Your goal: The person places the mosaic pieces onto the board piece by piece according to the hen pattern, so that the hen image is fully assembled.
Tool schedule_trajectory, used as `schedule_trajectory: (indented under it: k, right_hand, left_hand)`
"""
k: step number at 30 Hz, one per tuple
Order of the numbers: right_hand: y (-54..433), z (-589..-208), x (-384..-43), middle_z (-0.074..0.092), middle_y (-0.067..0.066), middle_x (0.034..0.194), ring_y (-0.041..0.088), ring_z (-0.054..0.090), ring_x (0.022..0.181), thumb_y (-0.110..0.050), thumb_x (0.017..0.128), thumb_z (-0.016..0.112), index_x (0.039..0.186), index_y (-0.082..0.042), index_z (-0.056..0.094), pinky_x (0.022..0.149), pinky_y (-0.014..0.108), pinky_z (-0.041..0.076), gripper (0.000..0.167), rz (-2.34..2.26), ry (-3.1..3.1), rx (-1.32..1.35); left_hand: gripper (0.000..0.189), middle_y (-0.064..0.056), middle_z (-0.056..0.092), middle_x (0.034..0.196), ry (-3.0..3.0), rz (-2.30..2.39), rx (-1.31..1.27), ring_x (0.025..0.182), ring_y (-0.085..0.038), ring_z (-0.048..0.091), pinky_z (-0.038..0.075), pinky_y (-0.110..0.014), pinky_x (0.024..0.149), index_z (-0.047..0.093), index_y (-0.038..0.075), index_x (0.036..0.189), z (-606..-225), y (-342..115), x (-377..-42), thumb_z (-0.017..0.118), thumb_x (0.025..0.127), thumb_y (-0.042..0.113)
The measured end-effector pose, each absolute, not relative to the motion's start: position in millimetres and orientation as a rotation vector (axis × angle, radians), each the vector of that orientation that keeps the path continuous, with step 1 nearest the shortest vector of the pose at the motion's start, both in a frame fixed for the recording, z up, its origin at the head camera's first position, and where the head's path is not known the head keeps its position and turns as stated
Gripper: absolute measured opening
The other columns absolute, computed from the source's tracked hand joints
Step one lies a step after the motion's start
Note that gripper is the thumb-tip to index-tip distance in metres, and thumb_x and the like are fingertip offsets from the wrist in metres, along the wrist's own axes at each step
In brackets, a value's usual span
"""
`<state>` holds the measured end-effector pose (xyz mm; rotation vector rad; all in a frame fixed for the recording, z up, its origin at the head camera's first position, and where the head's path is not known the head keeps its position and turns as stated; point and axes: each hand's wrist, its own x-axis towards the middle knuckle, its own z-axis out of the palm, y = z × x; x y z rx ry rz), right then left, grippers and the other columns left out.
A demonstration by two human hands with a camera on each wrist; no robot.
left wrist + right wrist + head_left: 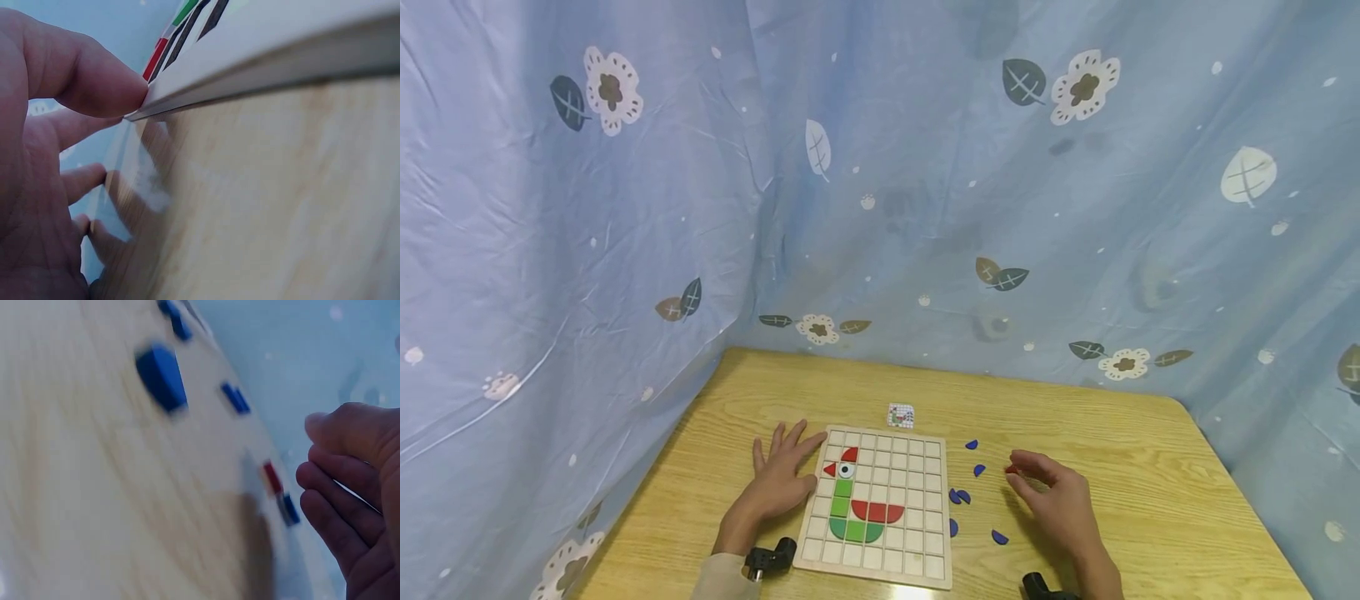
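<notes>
My left hand rests at the left edge of a wooden grid board, fingers spread on the table. In the left wrist view its thumb touches the board's rim. On the board, red, green and white tiles form a bird, with green squares as its neck and a red row as its wing. To the right, my right hand hovers with loosely bent fingers around a small red piece. The right wrist view shows that red piece on the table, apart from the fingertips.
Several blue half-round pieces lie between the board and my right hand. A small pattern card lies just behind the board. A blue patterned curtain hangs along the back and left of the wooden table.
</notes>
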<state>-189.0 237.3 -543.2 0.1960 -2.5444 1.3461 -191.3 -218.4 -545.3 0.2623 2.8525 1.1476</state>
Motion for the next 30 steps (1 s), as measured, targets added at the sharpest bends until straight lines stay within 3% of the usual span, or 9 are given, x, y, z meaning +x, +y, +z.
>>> schedule_trajectory:
  k: [7,16,25,30]
  right_hand:
    - [254,-547,-204,0.083,0.01,0.12,0.025,0.081,0.109,-0.003,0.092,0.085,0.128,-0.005,0.08,0.087,0.019,0.063,0.037,1.269,-2.639,0.226]
    - [252,-548,-208,0.085,0.002,0.112,0.01,0.079,0.105,0.001,0.087,0.088,0.121,-0.008,0.082,0.088,0.02,0.063,0.036,1.182,-2.653,0.293]
    - [248,-546,-207,0.084,0.002,0.114,0.019,0.081,0.108,0.003,0.089,0.085,0.12,-0.011,0.083,0.09,0.025,0.064,0.034,1.169,-2.671,0.345]
    - [244,-543,-203,0.084,-0.001,0.111,0.016,0.081,0.104,0.001,0.089,0.086,0.117,-0.012,0.084,0.089,0.025,0.064,0.031,1.118,-2.685,0.301]
  left_hand:
    - [0.075,-0.023,0.024,0.181,2.852,1.149,0.263,0.169,-0.053,-0.002,-0.022,-0.078,0.123,0.053,0.016,0.164,-546,-219,-191,0.061,0.09,0.009]
    - [0.075,-0.024,0.024,0.181,2.868,1.142,0.268,0.169,-0.053,-0.001,-0.021,-0.078,0.123,0.053,0.016,0.164,-545,-219,-191,0.061,0.09,0.009]
    - [0.074,-0.023,0.025,0.18,2.862,1.157,0.265,0.169,-0.053,0.0,-0.021,-0.078,0.123,0.054,0.016,0.163,-545,-218,-190,0.061,0.09,0.009]
    - [0.074,-0.025,0.028,0.179,2.89,1.161,0.279,0.168,-0.056,0.003,-0.019,-0.08,0.123,0.057,0.015,0.161,-545,-217,-189,0.061,0.088,0.009]
